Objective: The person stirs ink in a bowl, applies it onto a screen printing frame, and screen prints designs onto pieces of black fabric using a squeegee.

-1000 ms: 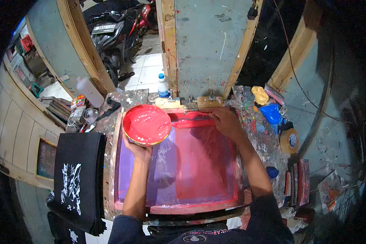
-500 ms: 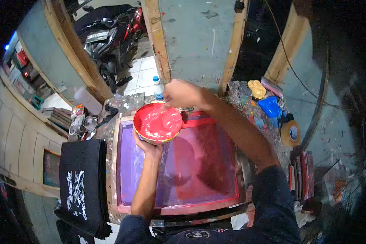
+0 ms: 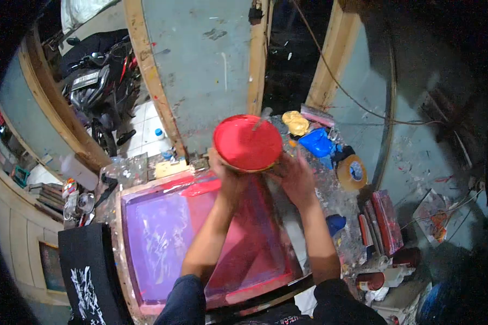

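A round bowl of red ink (image 3: pixel 248 143) is held up over the far edge of a wooden-framed screen (image 3: pixel 162 233). My left hand (image 3: pixel 225 174) grips the bowl's lower left side, its fingers partly hidden beneath. At the lower right rim is my right hand (image 3: pixel 297 181), blurred, its fingers close to or touching the bowl; the exact contact is unclear. A thin handle stands out of the ink at the back. The screen's mesh looks purple on the left and red on the right, with red ink along its far edge.
Folded black cloth with a white print (image 3: pixel 87 271) lies at the left. Blue (image 3: pixel 316 142) and yellow (image 3: pixel 295 123) containers and a tape roll (image 3: pixel 352 172) sit at the right. A motorbike (image 3: pixel 95 81) stands beyond the doorway.
The bowl has moved right and away from the screen's middle. My right hand has left the ink and come round to the bowl's lower right side. The view has turned right.
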A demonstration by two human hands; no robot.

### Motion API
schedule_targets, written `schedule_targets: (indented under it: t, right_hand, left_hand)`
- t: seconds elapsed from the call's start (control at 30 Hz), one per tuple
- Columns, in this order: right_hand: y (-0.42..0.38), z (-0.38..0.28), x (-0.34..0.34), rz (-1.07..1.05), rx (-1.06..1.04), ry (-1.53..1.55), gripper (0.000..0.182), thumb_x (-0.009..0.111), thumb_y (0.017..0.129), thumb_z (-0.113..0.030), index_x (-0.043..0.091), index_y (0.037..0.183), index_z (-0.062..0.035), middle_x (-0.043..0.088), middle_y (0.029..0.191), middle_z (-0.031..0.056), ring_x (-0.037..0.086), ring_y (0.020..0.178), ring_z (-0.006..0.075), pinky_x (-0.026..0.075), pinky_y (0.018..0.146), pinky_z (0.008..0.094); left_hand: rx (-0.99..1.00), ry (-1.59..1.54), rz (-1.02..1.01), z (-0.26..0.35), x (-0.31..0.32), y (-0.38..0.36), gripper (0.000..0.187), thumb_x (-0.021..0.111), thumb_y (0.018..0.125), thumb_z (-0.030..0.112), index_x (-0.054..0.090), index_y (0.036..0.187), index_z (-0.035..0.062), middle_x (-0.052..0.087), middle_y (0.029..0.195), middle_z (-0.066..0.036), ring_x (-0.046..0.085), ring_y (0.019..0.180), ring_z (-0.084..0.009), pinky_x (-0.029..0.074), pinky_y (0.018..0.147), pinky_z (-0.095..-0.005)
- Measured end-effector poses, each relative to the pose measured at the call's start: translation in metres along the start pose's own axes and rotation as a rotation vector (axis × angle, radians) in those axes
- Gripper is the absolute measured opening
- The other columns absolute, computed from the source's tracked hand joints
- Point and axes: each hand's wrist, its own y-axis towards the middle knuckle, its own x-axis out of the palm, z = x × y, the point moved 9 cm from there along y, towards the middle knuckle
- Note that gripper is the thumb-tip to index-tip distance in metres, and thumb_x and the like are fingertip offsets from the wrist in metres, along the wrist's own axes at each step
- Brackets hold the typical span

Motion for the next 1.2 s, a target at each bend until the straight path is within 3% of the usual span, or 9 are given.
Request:
schedule_targets:
  t: [0.1, 0.2, 0.33, 0.5, 0.63, 0.73, 0.83, 0.93, 1.2]
  right_hand:
    - [0.006, -0.031, -0.042, 0.171, -0.084, 0.048, 0.069, 0.046, 0.101, -0.065, 0.057, 0.133, -0.005, 0.064, 0.13, 0.0113, 0.059, 0.126, 0.0304, 0.042, 0.109, 0.0567]
    - [0.02, -0.042, -0.099, 0.272, -0.132, 0.107, 0.065, 0.049, 0.099, -0.063, 0.057, 0.127, -0.0045, 0.064, 0.126, 0.0114, 0.06, 0.124, 0.0316, 0.041, 0.11, 0.0601]
    - [0.03, -0.044, -0.125, 0.303, -0.12, 0.05, 0.061, 0.05, 0.099, -0.062, 0.059, 0.121, -0.0062, 0.064, 0.125, 0.0103, 0.06, 0.123, 0.0315, 0.043, 0.108, 0.0612]
    - [0.066, -0.052, -0.122, 0.068, 0.012, -0.114, 0.059, 0.05, 0.101, -0.056, 0.062, 0.128, -0.0051, 0.064, 0.132, 0.0079, 0.061, 0.121, 0.03, 0.046, 0.103, 0.0588]
    - [0.159, -0.096, -0.162, 0.322, -0.61, -1.215, 0.028, 0.066, 0.092, -0.03, 0.077, 0.099, -0.0051, 0.077, 0.093, 0.0163, 0.074, 0.085, 0.0343, 0.057, 0.082, 0.0413]
    - [0.226, -0.091, -0.148, 0.358, -0.662, -1.568, 0.018, 0.069, 0.086, -0.023, 0.077, 0.088, -0.0066, 0.074, 0.095, 0.0236, 0.073, 0.096, 0.0381, 0.058, 0.082, 0.0462]
    - [0.292, -0.072, -0.156, 0.306, -0.51, -1.583, 0.016, 0.068, 0.082, -0.018, 0.075, 0.084, -0.0043, 0.074, 0.094, 0.0253, 0.072, 0.095, 0.0416, 0.058, 0.082, 0.0512]
    - [0.33, -0.057, -0.145, 0.282, -0.297, -1.966, 0.025, 0.074, 0.081, -0.022, 0.078, 0.098, -0.0051, 0.076, 0.1, 0.02, 0.073, 0.098, 0.0402, 0.059, 0.086, 0.047]
    - [0.353, -0.057, -0.134, 0.326, -0.194, -1.818, 0.028, 0.074, 0.077, -0.012, 0.074, 0.098, 0.006, 0.072, 0.107, 0.0304, 0.07, 0.109, 0.0418, 0.058, 0.094, 0.0475]
  left_hand:
    - [-0.308, -0.239, -0.026, -0.094, -0.002, 0.022, 0.056, 0.039, 0.106, 0.05, 0.054, 0.142, 0.01, 0.062, 0.14, -0.011, 0.06, 0.128, -0.0279, 0.048, 0.111, -0.0488]
    - [-0.419, -0.012, 0.17, -0.143, -0.009, 0.032, 0.065, 0.035, 0.102, 0.054, 0.052, 0.146, 0.0081, 0.06, 0.142, -0.016, 0.06, 0.127, -0.038, 0.049, 0.108, -0.0558]
    - [-0.495, -0.184, 0.16, -0.177, -0.008, 0.035, 0.067, 0.033, 0.102, 0.057, 0.053, 0.144, 0.0091, 0.06, 0.142, -0.017, 0.06, 0.127, -0.0382, 0.047, 0.11, -0.0573]
    - [-0.423, -0.101, 0.201, -0.131, -0.015, 0.048, 0.07, 0.036, 0.1, 0.062, 0.054, 0.144, 0.0106, 0.06, 0.143, -0.015, 0.057, 0.131, -0.0371, 0.044, 0.113, -0.0573]
    - [-0.333, 0.01, 0.209, -0.069, -0.017, 0.051, 0.069, 0.045, 0.098, 0.061, 0.055, 0.142, 0.0092, 0.061, 0.143, -0.012, 0.057, 0.132, -0.0327, 0.045, 0.112, -0.0511]
    - [-0.245, 0.1, 0.241, -0.032, -0.031, 0.057, 0.069, 0.047, 0.097, 0.06, 0.055, 0.142, 0.0095, 0.06, 0.144, -0.011, 0.056, 0.133, -0.0322, 0.044, 0.113, -0.0504]
    - [-0.17, 0.182, 0.274, -0.009, -0.044, 0.064, 0.067, 0.046, 0.097, 0.059, 0.055, 0.142, 0.0108, 0.06, 0.144, -0.01, 0.057, 0.132, -0.0327, 0.044, 0.112, -0.0519]
    - [-0.143, 0.195, 0.291, 0.0, -0.05, 0.068, 0.064, 0.044, 0.098, 0.057, 0.056, 0.141, 0.0116, 0.061, 0.142, -0.01, 0.058, 0.131, -0.0321, 0.046, 0.111, -0.051]
    - [-0.142, 0.146, 0.304, -0.004, -0.033, 0.065, 0.063, 0.044, 0.1, 0.057, 0.057, 0.139, 0.0096, 0.062, 0.141, -0.01, 0.058, 0.13, -0.0305, 0.047, 0.11, -0.0476]
